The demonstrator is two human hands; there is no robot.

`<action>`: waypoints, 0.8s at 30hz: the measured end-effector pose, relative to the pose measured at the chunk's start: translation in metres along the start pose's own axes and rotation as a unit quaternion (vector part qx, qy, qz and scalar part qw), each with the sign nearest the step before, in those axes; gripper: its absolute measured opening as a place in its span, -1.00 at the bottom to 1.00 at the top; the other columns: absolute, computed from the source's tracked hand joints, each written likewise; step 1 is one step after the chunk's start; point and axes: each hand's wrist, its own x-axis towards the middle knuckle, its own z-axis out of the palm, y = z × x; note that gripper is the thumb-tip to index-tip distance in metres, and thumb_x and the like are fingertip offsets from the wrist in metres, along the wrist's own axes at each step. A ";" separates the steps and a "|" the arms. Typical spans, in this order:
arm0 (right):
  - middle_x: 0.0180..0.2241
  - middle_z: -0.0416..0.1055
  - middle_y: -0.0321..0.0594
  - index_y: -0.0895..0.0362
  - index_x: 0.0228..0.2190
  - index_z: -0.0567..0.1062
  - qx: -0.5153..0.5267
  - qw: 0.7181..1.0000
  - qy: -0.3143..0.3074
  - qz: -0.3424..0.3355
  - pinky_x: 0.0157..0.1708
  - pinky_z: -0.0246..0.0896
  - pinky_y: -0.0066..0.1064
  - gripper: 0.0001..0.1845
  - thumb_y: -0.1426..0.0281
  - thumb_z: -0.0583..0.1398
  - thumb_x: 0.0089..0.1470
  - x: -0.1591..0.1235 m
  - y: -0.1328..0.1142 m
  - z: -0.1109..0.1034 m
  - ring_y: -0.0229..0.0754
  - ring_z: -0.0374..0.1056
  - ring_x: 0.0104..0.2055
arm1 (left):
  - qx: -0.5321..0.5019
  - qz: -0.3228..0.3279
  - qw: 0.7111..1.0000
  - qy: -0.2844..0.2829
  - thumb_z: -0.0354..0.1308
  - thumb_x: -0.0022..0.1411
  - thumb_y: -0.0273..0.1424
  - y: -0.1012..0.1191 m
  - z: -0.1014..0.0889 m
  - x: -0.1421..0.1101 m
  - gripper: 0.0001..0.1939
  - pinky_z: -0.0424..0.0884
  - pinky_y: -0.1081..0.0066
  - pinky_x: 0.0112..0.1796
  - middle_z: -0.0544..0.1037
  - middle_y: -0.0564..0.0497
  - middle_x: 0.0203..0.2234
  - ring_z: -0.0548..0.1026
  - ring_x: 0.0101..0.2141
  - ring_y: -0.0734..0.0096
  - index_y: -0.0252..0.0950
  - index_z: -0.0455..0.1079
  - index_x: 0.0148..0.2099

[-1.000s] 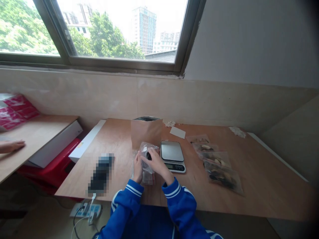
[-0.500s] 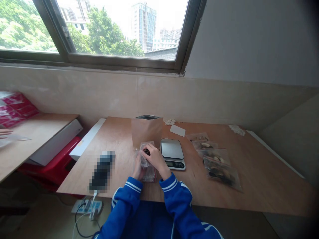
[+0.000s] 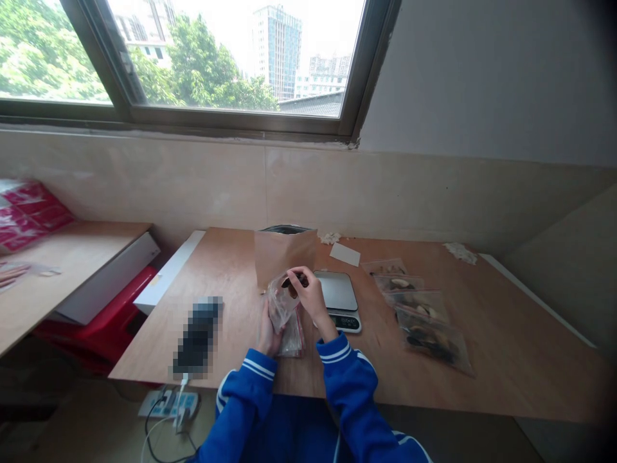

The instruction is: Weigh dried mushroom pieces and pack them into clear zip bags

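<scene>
My left hand point(image 3: 266, 332) is closed around the side of a clear plastic bag point(image 3: 278, 307), holding it tilted above the table. Thumb and fingers of my right hand point(image 3: 313, 297) pinch several dark brown dried pieces point(image 3: 292, 284), at the bag's upper right edge. Their exact kind cannot be made out. Under the hands lies a stack of clear zip bags point(image 3: 293, 339) with red edges. A brown kraft pouch point(image 3: 285, 252) stands with its top open just behind the bag. To the right of my right hand is a digital kitchen scale point(image 3: 339, 290).
Filled zip bags point(image 3: 424, 315) overlap at the right. Behind the scale lie a white card point(image 3: 345, 254) and white crumpled bits point(image 3: 330, 238). A blurred-out phone point(image 3: 198, 334) on a cable is at left. Another person's hand point(image 3: 12, 273) rests on the neighbouring table point(image 3: 87, 257).
My right hand has moved up and right, lifting the dark pieces to the bag's upper edge. My left hand still holds the bag. The other person's hand has shifted slightly.
</scene>
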 end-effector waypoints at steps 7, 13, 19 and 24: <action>-0.34 0.48 -0.18 0.12 -0.27 0.44 -0.005 0.986 0.129 -0.101 -0.31 0.30 -0.40 -0.59 0.04 0.08 0.17 0.075 -0.049 -0.011 -0.19 0.40 -0.32 | -0.090 -0.078 0.993 0.025 -0.04 0.29 -0.09 0.011 0.009 -0.011 -0.44 0.16 0.55 -0.71 0.56 -0.10 -0.25 0.43 -0.58 0.50 -0.23 0.23 0.24; -0.24 0.42 -0.18 0.10 -0.27 0.42 -0.106 0.945 0.129 -0.281 -0.12 0.26 -0.38 -0.65 0.08 0.08 0.20 0.149 -0.077 0.006 -0.19 0.38 -0.17 | -0.137 -0.083 0.987 0.028 0.02 0.29 -0.19 0.012 0.008 -0.013 -0.49 0.14 0.60 -0.74 0.56 -0.09 -0.38 0.36 -0.65 0.56 -0.30 0.28 0.21; -0.18 0.38 -0.14 0.13 -0.22 0.41 -0.272 0.922 -0.014 -0.276 -0.25 0.24 -0.44 -0.73 0.18 0.10 0.23 0.162 -0.059 0.028 -0.18 0.39 -0.21 | -0.146 -0.079 0.986 0.017 0.03 0.29 -0.22 0.011 0.007 -0.012 -0.54 0.17 0.62 -0.75 0.54 -0.06 -0.43 0.33 -0.68 0.59 -0.32 0.33 0.16; -0.18 0.37 -0.19 0.12 -0.21 0.41 -0.301 0.909 -0.107 -0.266 -0.26 0.21 -0.47 -0.77 0.22 0.13 0.22 0.151 -0.061 0.021 -0.21 0.39 -0.23 | -0.129 -0.078 0.988 0.026 0.03 0.28 -0.21 0.012 0.007 -0.012 -0.55 0.15 0.61 -0.77 0.53 -0.06 -0.43 0.29 -0.70 0.61 -0.33 0.36 0.13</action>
